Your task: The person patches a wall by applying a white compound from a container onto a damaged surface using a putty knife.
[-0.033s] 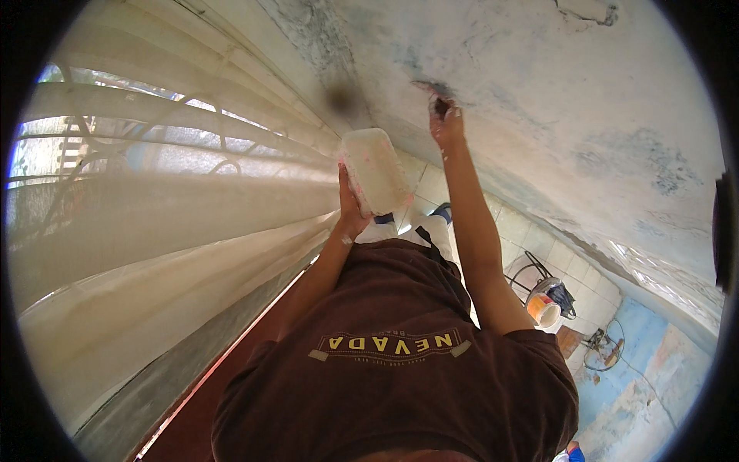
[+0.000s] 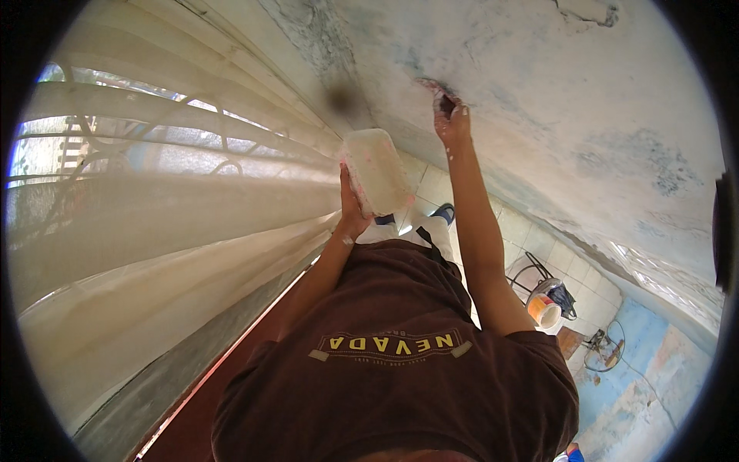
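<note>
My left hand [image 2: 352, 206] grips the side of a translucent, whitish plastic container [image 2: 377, 165] with pink smears, held above the floor beside the curtain. My right hand [image 2: 452, 119] is raised to the white, stained wall [image 2: 585, 92], closed on a small flat scraper-like tool [image 2: 429, 86] whose tip meets the plaster. White splatters dot that hand and wrist. The tool's exact shape is hard to make out.
A sheer cream curtain [image 2: 123, 200] hangs over a barred window at left. On the tiled floor [image 2: 523, 231] below are my feet, a bucket [image 2: 544, 310], a black bag [image 2: 564, 299] and tangled cables [image 2: 604, 350], near a patchy blue-white surface [image 2: 654, 369] at lower right.
My right hand and its tool have shifted slightly to the right along the wall. My left hand and the container are nearly unmoved.
</note>
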`<state>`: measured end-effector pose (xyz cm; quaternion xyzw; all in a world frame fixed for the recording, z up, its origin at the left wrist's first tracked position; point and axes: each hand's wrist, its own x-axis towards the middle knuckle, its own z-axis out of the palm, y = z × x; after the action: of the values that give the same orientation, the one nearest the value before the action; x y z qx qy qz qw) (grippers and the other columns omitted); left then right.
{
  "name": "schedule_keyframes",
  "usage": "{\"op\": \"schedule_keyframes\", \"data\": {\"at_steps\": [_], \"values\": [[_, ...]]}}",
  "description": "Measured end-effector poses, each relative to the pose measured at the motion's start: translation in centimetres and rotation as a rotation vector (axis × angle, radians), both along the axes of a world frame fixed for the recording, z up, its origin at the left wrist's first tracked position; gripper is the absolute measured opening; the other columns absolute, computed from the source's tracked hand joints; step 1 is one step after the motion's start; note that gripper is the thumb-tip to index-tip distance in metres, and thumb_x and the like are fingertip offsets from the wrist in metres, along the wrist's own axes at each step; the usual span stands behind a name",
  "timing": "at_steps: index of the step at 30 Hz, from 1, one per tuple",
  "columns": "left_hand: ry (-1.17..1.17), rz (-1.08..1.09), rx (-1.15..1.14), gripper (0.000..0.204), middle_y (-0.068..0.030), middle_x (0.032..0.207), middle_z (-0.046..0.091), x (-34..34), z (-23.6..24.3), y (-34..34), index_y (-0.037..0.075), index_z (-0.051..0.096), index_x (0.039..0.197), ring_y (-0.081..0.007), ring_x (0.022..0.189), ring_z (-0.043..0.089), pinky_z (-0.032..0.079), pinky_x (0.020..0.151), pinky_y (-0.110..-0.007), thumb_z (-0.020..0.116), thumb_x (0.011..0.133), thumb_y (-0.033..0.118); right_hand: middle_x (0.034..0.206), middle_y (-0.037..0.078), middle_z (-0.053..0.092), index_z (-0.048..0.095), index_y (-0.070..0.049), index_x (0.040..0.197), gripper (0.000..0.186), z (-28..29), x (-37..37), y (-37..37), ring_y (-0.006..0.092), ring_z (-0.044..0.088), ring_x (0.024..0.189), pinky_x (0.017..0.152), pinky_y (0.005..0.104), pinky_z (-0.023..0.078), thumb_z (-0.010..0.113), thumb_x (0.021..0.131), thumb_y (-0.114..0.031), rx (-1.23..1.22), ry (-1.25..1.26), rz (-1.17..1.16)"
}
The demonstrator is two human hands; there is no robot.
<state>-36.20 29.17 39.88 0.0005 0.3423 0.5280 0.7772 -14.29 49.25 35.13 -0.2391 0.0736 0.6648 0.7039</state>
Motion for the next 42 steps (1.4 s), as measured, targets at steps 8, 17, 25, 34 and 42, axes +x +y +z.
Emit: {"op": "schedule_keyframes", "data": {"at_steps": [8, 17, 25, 34, 42], "values": [[-0.037, -0.039, 0.139, 0.076, -0.0094, 0.144, 0.044, 0.5, 0.2, 0.3, 0.015, 0.03, 0.148, -0.028, 0.129, 0.047, 0.041, 0.106, -0.048, 0.036, 0.093, 0.068, 0.107, 0.012, 0.063, 0.054, 0.005, 0.116, 0.024, 6.9, 2.2, -11.2, 0.0179, 0.061, 0.091, 0.083, 0.028, 0.05, 0.054, 0.095, -0.006, 0.419, -0.782, 0.109], [-0.071, -0.032, 0.14, 0.07, -0.0095, 0.141, 0.047, 2.0, 1.0, 2.6, 0.015, 0.034, 0.146, -0.0251, 0.127, 0.048, 0.041, 0.106, -0.046, 0.034, 0.096, 0.063, 0.092, 0.007, 0.069, 0.058, 0.002, 0.11, 0.026, 17.8, 1.3, -17.6, 0.0108, 0.064, 0.079, 0.068, 0.0269, 0.052, 0.067, 0.086, 0.001, 0.247, -1.292, 0.401], [-0.214, -0.072, 0.233, 0.077, -0.0092, 0.137, 0.049, 3.6, 0.7, 2.6, 0.014, 0.036, 0.145, -0.0261, 0.124, 0.05, 0.043, 0.105, -0.044, 0.03, 0.093, 0.071, 0.078, 0.021, 0.064, 0.056, -0.002, 0.112, 0.024, 19.0, -2.8, -19.0, 0.0404, 0.063, 0.07, 0.06, 0.0444, 0.05, 0.058, 0.091, -0.012, 0.257, -2.122, 0.296], [-0.224, -0.048, 0.204, 0.087, -0.0096, 0.142, 0.046, 3.0, 0.9, 2.2, 0.013, 0.034, 0.147, -0.0285, 0.127, 0.048, 0.04, 0.108, -0.044, 0.025, 0.089, 0.077, 0.081, 0.022, 0.064, 0.053, 0.0, 0.099, 0.017, 18.5, -5.9, -19.1, 0.0434, 0.061, 0.071, 0.063, 0.05, 0.048, 0.059, 0.087, -0.01, 0.377, -2.207, 0.435], [-0.234, -0.04, 0.253, 0.085, -0.01, 0.139, 0.05, 3.3, 1.9, 2.5, 0.011, 0.033, 0.147, -0.0257, 0.125, 0.051, 0.04, 0.108, -0.041, 0.026, 0.091, 0.075, 0.072, 0.023, 0.061, 0.053, 0.0, 0.095, 0.014, 17.3, -6.7, -18.1, 0.0437, 0.06, 0.064, 0.057, 0.0485, 0.046, 0.059, 0.087, -0.008, 0.327, -2.208, 0.514]]}}
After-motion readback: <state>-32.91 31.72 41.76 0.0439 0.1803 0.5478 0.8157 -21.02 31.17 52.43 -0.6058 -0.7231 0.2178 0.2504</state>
